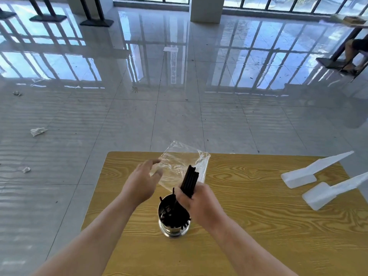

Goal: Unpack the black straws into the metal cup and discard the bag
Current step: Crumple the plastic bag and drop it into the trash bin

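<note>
Head view: at lower centre of the frame, the right hand (199, 204) grips a bundle of black straws (190, 181) directly above the metal cup (172, 228), already holding several, on a wooden table (258, 226), while the left hand (142, 182), fingers loosely spread, touches the clear plastic bag (179, 164) behind.
</note>
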`<action>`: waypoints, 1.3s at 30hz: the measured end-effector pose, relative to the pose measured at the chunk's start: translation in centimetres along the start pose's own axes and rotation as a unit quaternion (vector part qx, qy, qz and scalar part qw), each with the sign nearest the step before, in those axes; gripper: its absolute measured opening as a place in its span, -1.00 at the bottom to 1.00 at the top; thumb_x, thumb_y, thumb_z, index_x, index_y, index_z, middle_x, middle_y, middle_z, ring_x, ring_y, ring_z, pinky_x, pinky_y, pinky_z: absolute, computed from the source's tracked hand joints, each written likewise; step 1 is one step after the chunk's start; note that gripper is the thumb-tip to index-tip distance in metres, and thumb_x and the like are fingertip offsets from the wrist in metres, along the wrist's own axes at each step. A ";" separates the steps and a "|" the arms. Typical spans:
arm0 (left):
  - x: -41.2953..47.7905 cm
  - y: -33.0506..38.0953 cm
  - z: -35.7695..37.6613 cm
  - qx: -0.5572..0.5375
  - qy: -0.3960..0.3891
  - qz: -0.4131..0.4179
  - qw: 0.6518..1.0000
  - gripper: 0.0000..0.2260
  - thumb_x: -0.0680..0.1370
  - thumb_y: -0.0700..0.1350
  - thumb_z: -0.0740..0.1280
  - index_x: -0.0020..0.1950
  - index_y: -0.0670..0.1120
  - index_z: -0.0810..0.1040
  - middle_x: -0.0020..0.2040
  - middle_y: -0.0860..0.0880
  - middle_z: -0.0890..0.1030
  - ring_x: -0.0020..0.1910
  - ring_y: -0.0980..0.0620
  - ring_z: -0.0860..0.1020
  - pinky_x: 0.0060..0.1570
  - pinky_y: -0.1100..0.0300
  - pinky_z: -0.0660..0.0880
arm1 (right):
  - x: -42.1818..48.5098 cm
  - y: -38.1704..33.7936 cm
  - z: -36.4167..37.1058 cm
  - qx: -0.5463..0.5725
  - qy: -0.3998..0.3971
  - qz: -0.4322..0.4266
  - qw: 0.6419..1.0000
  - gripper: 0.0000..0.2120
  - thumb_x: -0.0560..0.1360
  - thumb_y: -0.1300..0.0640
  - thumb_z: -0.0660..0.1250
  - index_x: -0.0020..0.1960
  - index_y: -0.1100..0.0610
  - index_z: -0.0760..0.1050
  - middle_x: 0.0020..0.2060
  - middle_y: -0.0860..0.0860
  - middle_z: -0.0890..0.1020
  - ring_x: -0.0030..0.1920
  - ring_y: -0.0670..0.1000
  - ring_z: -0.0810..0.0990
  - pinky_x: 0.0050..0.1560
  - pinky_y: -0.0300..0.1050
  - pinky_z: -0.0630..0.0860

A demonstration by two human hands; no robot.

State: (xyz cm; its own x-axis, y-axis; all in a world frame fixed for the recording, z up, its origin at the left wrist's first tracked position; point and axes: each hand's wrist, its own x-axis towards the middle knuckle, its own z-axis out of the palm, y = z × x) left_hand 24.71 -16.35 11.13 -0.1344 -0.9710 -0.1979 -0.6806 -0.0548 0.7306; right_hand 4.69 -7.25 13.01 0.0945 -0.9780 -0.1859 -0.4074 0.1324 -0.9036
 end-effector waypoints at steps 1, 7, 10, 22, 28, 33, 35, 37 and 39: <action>1.1 -0.9 1.3 0.079 -0.027 0.020 0.996 -0.61 0.65 0.19 0.27 0.48 0.21 0.43 0.50 0.06 0.49 0.48 -0.08 0.45 0.32 -0.06 0.47 | 0.0 0.3 0.5 -0.009 0.002 0.002 1.000 -0.66 0.64 -0.07 0.38 -0.19 0.14 0.50 -0.32 -0.03 0.57 -0.31 -0.01 0.51 -0.18 0.05 0.54; 7.3 -4.5 5.8 0.243 -0.142 0.049 0.958 -0.31 0.60 0.31 0.28 0.67 0.26 0.08 0.73 0.08 0.02 0.70 -0.07 0.02 0.62 -0.13 0.05 | 0.0 -0.5 0.5 -0.004 0.042 -0.022 0.999 -0.83 0.52 -0.17 0.39 0.02 -0.14 0.69 -0.04 -0.20 0.74 -0.01 -0.11 0.73 -0.02 -0.03 0.72; 9.1 -6.6 7.2 0.269 -0.168 0.054 0.947 -0.29 0.58 0.36 0.26 0.67 0.28 0.07 0.74 0.07 0.00 0.70 -0.04 -0.05 0.64 -0.16 -0.03 | 0.3 -0.9 -0.1 0.036 0.044 -0.047 0.997 -0.82 0.58 -0.04 0.36 -0.05 -0.05 0.73 -0.11 -0.15 0.77 -0.10 -0.03 0.75 -0.14 0.01 0.72; 10.4 -8.3 8.9 0.277 -0.146 0.067 0.947 -0.17 0.51 0.44 0.29 0.68 0.23 0.05 0.73 0.03 0.04 0.70 -0.07 0.01 0.61 -0.11 -0.01 | 8.6 7.7 -2.8 -0.087 0.130 0.061 0.986 -0.73 0.58 -0.21 0.33 0.18 -0.14 0.63 0.09 -0.23 0.68 0.12 -0.16 0.61 0.19 -0.02 0.62; 11.1 -8.4 10.1 0.297 -0.159 0.061 0.940 -0.16 0.51 0.47 0.25 0.68 0.27 -0.02 0.73 0.04 -0.03 0.70 -0.06 -0.07 0.62 -0.12 -0.09 | 11.2 11.7 -1.5 -0.202 0.118 0.164 0.958 -0.15 0.57 -0.10 0.47 0.68 0.06 0.11 0.61 0.10 0.35 0.63 0.14 0.27 0.61 0.02 0.16; 10.9 -8.8 10.9 0.289 -0.171 0.048 0.941 -0.19 0.50 0.45 0.31 0.67 0.29 0.08 0.73 0.05 0.01 0.70 -0.07 -0.01 0.62 -0.10 -0.02 | 12.1 13.4 -1.6 0.018 0.152 0.368 0.917 -0.03 0.56 -0.03 0.52 0.73 0.06 -0.03 0.66 0.17 0.27 0.57 0.27 0.38 0.53 0.25 0.42; 10.8 -8.7 11.1 0.286 -0.173 0.045 0.941 -0.21 0.50 0.42 0.34 0.65 0.28 0.13 0.73 0.05 0.04 0.70 -0.07 0.00 0.62 -0.09 -0.03 | 12.2 13.6 -1.7 0.078 0.155 0.403 0.899 -0.22 0.59 0.03 0.49 0.67 0.09 0.17 0.42 0.19 0.53 0.24 0.21 0.61 0.28 0.20 0.63; 10.8 -8.6 11.0 0.281 -0.176 0.041 0.943 -0.24 0.50 0.40 0.37 0.64 0.28 0.18 0.73 0.06 0.07 0.70 -0.07 0.02 0.63 -0.10 -0.01 | 12.3 14.0 -1.5 0.103 0.139 0.411 0.895 -0.41 0.62 0.13 0.44 0.58 0.14 0.31 0.13 0.13 0.61 -0.04 0.11 0.63 0.09 0.18 0.70; 10.8 -8.4 10.7 0.260 -0.177 0.029 0.949 -0.25 0.50 0.37 0.39 0.63 0.27 0.21 0.72 0.08 0.10 0.69 -0.06 0.05 0.62 -0.12 0.08 | 12.1 13.9 -1.5 0.088 0.120 0.390 0.909 -0.47 0.65 0.23 0.35 0.58 0.16 0.33 0.03 0.08 0.61 -0.19 0.01 0.58 -0.18 0.00 0.66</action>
State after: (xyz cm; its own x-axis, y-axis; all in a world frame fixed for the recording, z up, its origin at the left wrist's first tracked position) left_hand 21.34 -23.85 -4.13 -0.3538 -0.8243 -0.4420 -0.9154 0.2082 0.3445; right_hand -1.17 -17.51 -1.22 -0.3699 -0.5790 -0.7265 -0.1111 0.8040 -0.5842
